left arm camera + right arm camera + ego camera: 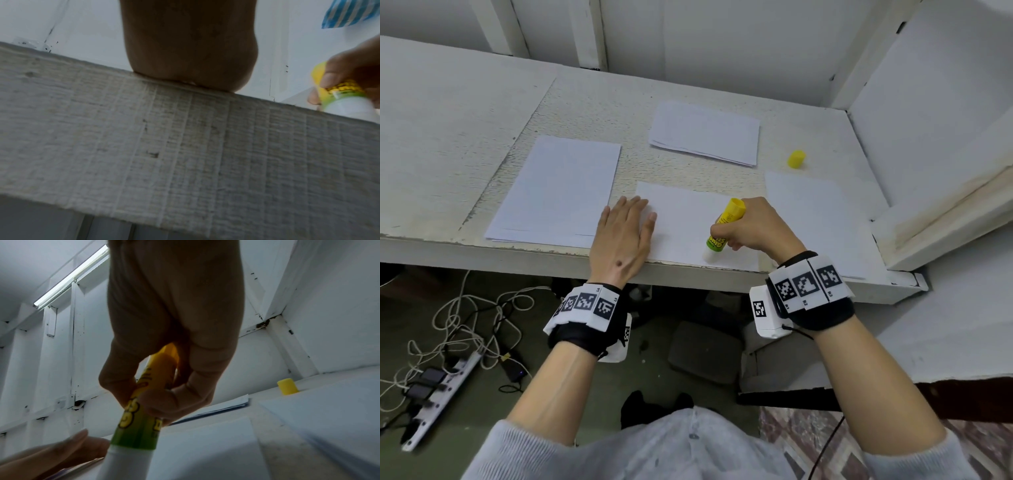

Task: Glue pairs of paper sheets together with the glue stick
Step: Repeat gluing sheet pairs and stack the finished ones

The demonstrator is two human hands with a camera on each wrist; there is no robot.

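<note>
A white paper sheet lies at the table's front edge. My left hand rests flat on its left side, fingers straight. My right hand grips a yellow-and-green glue stick, tilted, with its white glue end down on the sheet near the front edge. In the right wrist view my fingers curl round the glue stick. The left wrist view shows the glue stick at far right. The yellow cap stands alone at the back right.
A paper stack lies to the left, another stack at the back, a single sheet to the right. White walls close in the table on the right. Cables and a power strip lie on the floor.
</note>
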